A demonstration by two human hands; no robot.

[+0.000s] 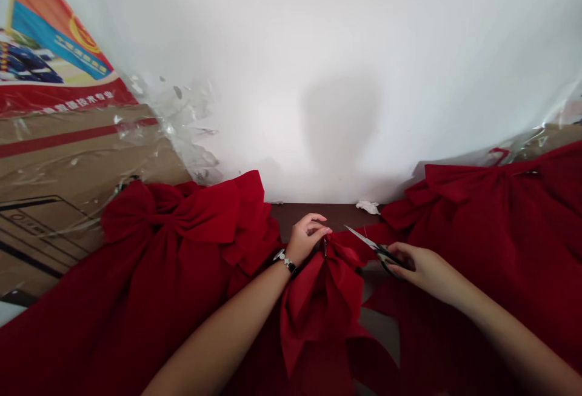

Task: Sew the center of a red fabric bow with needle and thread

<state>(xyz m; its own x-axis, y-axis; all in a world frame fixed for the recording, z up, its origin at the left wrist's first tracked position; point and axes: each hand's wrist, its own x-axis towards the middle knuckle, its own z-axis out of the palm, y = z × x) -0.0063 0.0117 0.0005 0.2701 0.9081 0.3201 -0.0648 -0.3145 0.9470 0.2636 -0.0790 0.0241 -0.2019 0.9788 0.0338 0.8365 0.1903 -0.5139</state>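
Observation:
Pinched at its gathered top, a red fabric bow [321, 299] hangs from the fingers of my left hand [307, 238], its folds spreading downward. A small shiny piece shows at the gather, too small to name. To the right, my right hand [418, 268] has its fingers through the handles of a pair of scissors [370, 244] with dark handles. Their blades point up and left toward the bow, apart from it, and look nearly closed. A bracelet [285, 260] circles my left wrist.
Large piles of red bows lie at the left [168, 226] and right [495, 220]. Behind the left pile stands a cardboard box [82, 177] with clear plastic around it. A white wall [273, 80] rises at the back, with a crumpled white scrap [367, 207] at its foot.

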